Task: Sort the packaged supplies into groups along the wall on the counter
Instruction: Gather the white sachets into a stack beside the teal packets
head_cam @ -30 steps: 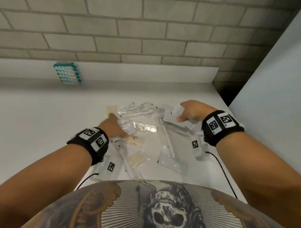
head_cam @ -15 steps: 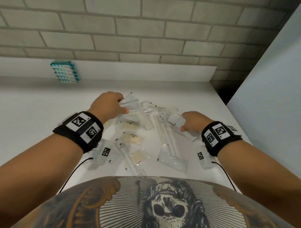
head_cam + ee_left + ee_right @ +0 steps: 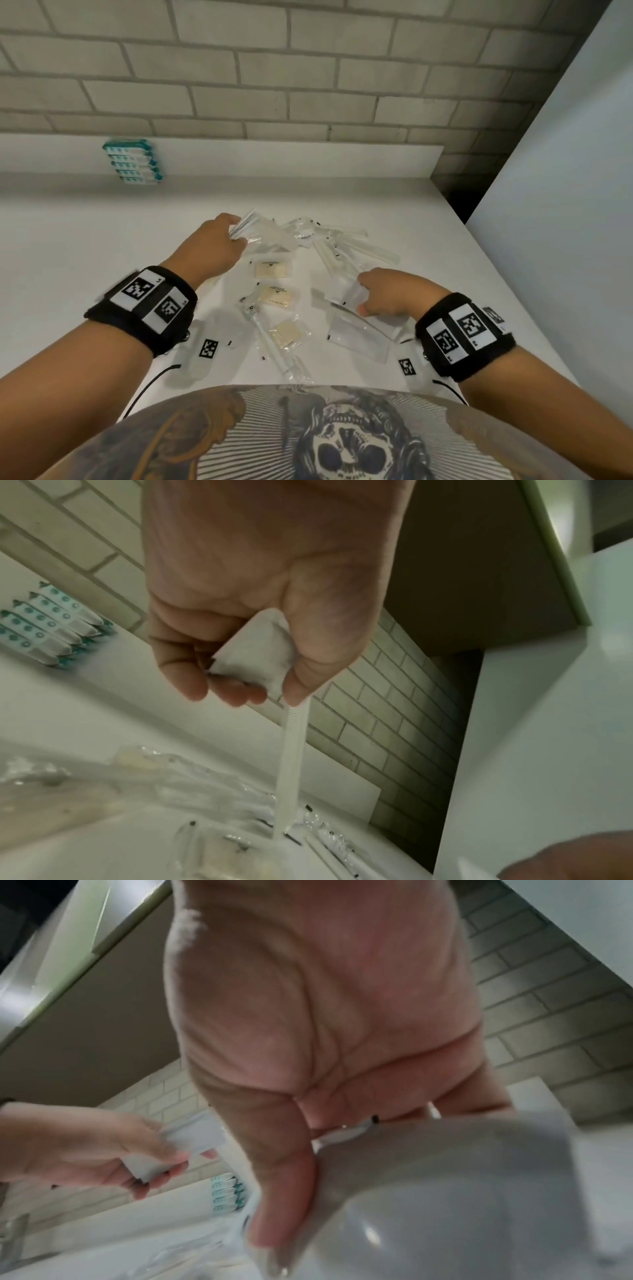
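Note:
Loose clear packets lie heaped on the white counter (image 3: pixel 85 246) in front of me. My left hand (image 3: pixel 219 246) hovers over the far side of the heap and pinches a small bunch of flat white packets (image 3: pixel 246 228) (image 3: pixel 255 653); one long ribbed white packet (image 3: pixel 291 764) hangs down from it. My right hand (image 3: pixel 387 291) grips a clear flat pouch (image 3: pixel 352 298) (image 3: pixel 445 1177) at the heap's near right. Three small beige pad packets (image 3: pixel 270 269) lie between the hands. Long tube packets (image 3: pixel 346 246) lie beyond. A group of teal-and-white packets (image 3: pixel 133 166) (image 3: pixel 48 623) stands against the wall.
A brick wall (image 3: pixel 308 68) with a low white backsplash (image 3: pixel 274 161) runs along the back. A white cabinet side (image 3: pixel 565 205) closes the right, with a dark gap (image 3: pixel 459 202) in the corner. A long syringe-like packet (image 3: pixel 270 342) lies near the front edge.
My left hand has risen off the heap and gone toward the wall with the white packets. My right hand has drawn back toward me, still holding its pouch.

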